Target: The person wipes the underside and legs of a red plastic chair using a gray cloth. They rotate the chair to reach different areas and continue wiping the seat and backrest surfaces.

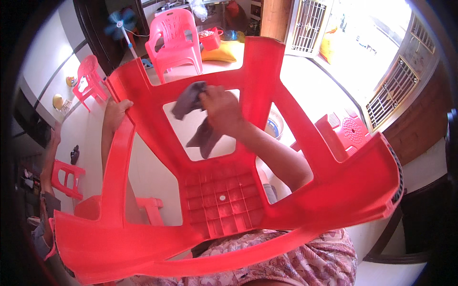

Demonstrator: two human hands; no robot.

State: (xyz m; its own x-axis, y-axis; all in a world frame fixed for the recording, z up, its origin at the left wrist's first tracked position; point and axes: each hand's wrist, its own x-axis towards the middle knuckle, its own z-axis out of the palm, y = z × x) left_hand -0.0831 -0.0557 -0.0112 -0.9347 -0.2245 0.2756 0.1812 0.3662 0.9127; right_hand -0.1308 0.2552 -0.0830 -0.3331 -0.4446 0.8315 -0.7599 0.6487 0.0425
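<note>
A red plastic stool [222, 178] lies across the lap with its ribbed underside and splayed legs facing me. My left hand [117, 112] grips the edge of its far left leg, thumb over the rim. My right forearm passes through the opening in the stool's right side. My right hand [222, 111] is closed on a dark grey cloth [189, 98], in front of the opening in the far side. Part of the cloth hangs below the fingers. Whether the cloth touches the stool cannot be told.
Behind stand a pink plastic armchair [175, 43], a blue fan [120, 24] and a yellow sack [220, 52]. Red stools are at right [352, 132] and left [68, 178]. A bucket [274, 123] shows behind the held stool. Another person's arm [48, 168] is at far left.
</note>
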